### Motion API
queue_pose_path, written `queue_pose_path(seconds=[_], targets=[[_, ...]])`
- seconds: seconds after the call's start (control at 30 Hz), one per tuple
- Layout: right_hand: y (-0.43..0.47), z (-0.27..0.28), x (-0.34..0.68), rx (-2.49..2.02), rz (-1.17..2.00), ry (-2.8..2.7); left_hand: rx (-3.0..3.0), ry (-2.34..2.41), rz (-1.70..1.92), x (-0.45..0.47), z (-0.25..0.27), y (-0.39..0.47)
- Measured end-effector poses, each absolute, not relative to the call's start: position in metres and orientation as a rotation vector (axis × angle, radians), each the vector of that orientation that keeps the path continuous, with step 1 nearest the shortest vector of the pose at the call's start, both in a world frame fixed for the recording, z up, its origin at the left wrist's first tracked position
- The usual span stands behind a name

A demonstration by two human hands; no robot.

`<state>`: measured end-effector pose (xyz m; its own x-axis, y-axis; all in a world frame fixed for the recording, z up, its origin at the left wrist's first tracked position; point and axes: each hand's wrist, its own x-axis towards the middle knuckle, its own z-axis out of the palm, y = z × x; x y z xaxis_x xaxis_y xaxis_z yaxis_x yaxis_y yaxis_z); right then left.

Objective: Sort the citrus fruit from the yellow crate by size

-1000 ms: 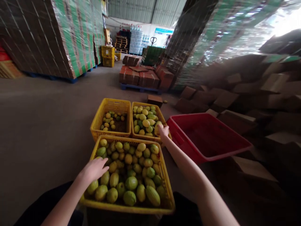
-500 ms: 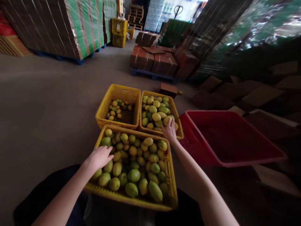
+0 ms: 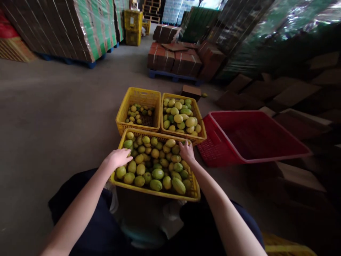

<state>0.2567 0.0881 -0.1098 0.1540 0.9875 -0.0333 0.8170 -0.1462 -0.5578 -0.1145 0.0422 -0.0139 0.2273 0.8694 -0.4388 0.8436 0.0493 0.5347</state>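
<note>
A yellow crate [image 3: 157, 195] full of oval yellow-green fruit [image 3: 157, 174] stands right in front of me. My left hand [image 3: 119, 157] rests at its left side, fingers stretched out over the fruit near the rim. At the back right corner my right hand [image 3: 187, 151] curls over a greenish fruit, mostly hidden under the fingers. Behind it on the right, a second yellow crate [image 3: 201, 133] holds a heap of similar fruit [image 3: 178, 118]. The yellow crate to its left [image 3: 121, 115] has a few smaller fruit [image 3: 133, 108] over part of its floor.
A large red crate [image 3: 221, 142] stands to the right, beside scattered cardboard [image 3: 301, 174]. Strapped brown boxes [image 3: 186, 64] sit on a blue pallet ahead. Wrapped stacks [image 3: 98, 28] rise at the left. Part of a yellow crate [image 3: 285, 245] shows at bottom right.
My right hand has come back from the far right crate to the near crate's corner. My left hand stays over the left side. The view has tilted downward.
</note>
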Motion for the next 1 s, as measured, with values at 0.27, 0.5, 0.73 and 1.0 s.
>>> queue_pose_path(seconds=[0.27, 0.5, 0.73, 1.0], targets=[[0.036, -0.001, 0.212, -1.235, 1.065, -0.979, 1.691, 1.540, 0.219, -0.103, -0.037, 0.047], [-0.020, 0.054, 0.183, -0.619, 1.573, -0.354, 1.969, 1.381, -0.256, -0.060, -0.057, 0.054], [0.004, 0.032, 0.197, -0.789, 1.610, 0.201, 2.090, 1.371, -0.254, -0.040, -0.093, 0.042], [0.011, 0.029, 0.220, -0.819, 1.563, 0.269, 2.136, 1.723, 0.050, 0.004, -0.125, 0.123]])
